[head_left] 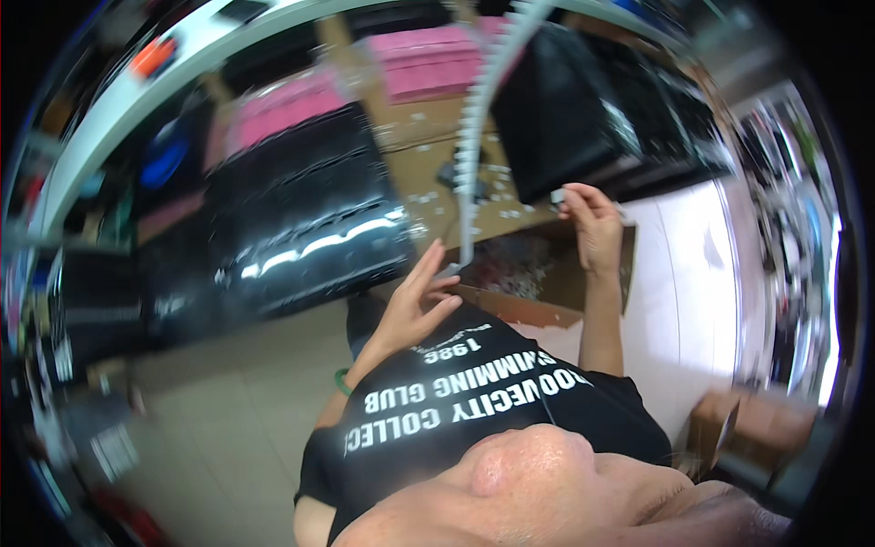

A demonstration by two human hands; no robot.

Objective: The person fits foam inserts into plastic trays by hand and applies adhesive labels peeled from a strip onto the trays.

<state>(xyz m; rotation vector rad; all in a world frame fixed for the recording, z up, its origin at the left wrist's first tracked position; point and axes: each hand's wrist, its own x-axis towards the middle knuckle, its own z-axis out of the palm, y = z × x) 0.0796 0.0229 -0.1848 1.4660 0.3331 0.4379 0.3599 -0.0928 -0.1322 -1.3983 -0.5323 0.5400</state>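
My left hand (419, 299) is stretched out in front of my shirt, its fingers apart. Beside its fingertips is the lower end of a white, ribbed, spiral-wrapped cable (469, 146) that hangs down from above. A small grey piece (447, 271) shows at those fingers; whether they touch it I cannot make out. Farther right, my right hand (594, 223) is raised and pinches a small white piece (558, 197) between thumb and forefinger. The piece is too small and blurred to name. Under the right hand lies an open cardboard box (556, 314) with many small bits inside.
Small white pieces (510, 213) lie scattered on a brown cardboard surface (428, 137). Glossy black stacks (301, 201) stand at left, and more black stacks (592, 109) at right. Pink trays (424, 62) line the back. A white frame bar (100, 128) arches overhead. Brown cartons (761, 424) sit lower right.
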